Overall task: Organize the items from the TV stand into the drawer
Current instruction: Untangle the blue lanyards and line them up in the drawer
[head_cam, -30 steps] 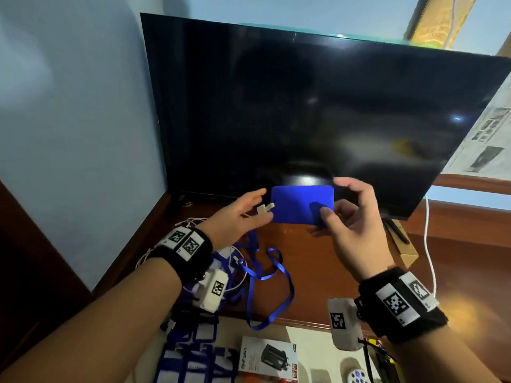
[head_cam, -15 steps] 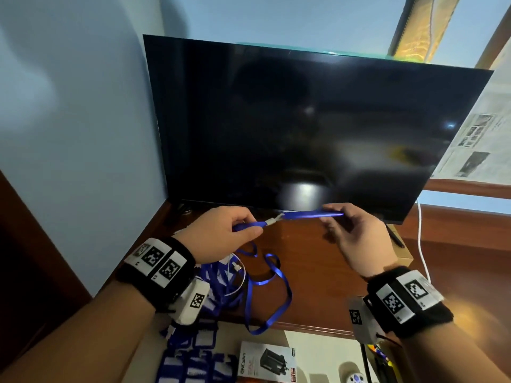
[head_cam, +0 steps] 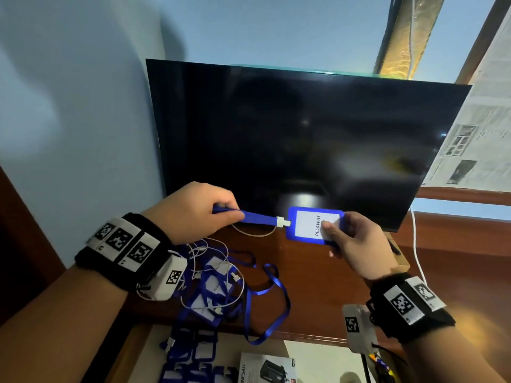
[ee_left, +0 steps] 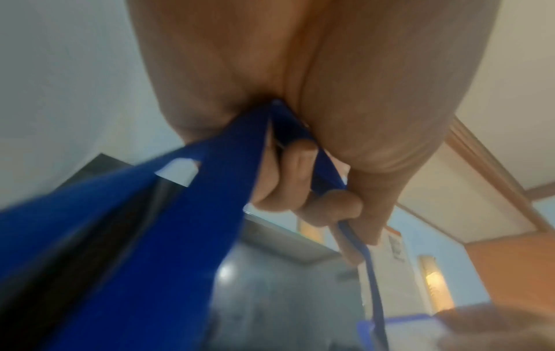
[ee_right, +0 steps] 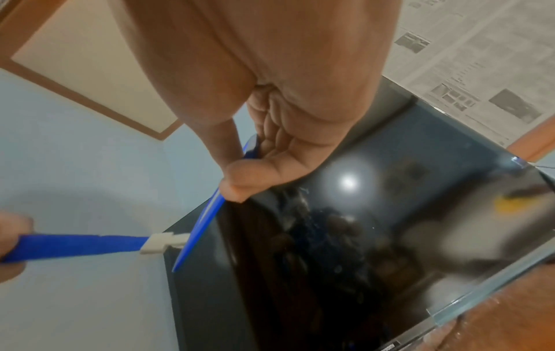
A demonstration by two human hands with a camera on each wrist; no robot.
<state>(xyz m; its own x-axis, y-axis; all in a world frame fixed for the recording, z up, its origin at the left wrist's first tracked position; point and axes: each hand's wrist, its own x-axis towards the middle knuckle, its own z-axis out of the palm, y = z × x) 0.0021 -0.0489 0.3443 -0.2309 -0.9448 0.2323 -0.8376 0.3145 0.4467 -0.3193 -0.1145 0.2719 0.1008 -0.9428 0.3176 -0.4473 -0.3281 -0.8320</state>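
A blue badge holder (head_cam: 309,223) with a white card reading PELAWAT hangs in the air before the TV. My right hand (head_cam: 329,230) pinches its right side between thumb and fingers; the right wrist view shows the badge holder (ee_right: 201,218) edge-on under the thumb. Its blue lanyard strap (head_cam: 258,217) runs left through a white clip (head_cam: 282,222) into my left hand (head_cam: 229,212), which grips it in curled fingers. The left wrist view shows the lanyard strap (ee_left: 192,213) coming out of the fist. The loose end loops down over the stand's front edge.
A dark TV (head_cam: 304,139) stands close behind my hands on the brown TV stand (head_cam: 304,272). A tangle of blue badge holders and white cables (head_cam: 218,286) lies at the left. Below, the open drawer (head_cam: 318,360) holds more badge holders (head_cam: 190,355) and a boxed adapter (head_cam: 266,369).
The badge holder turned from edge-on to facing me, its white card now showing. My left hand slid left along the strap, which is now pulled straight.
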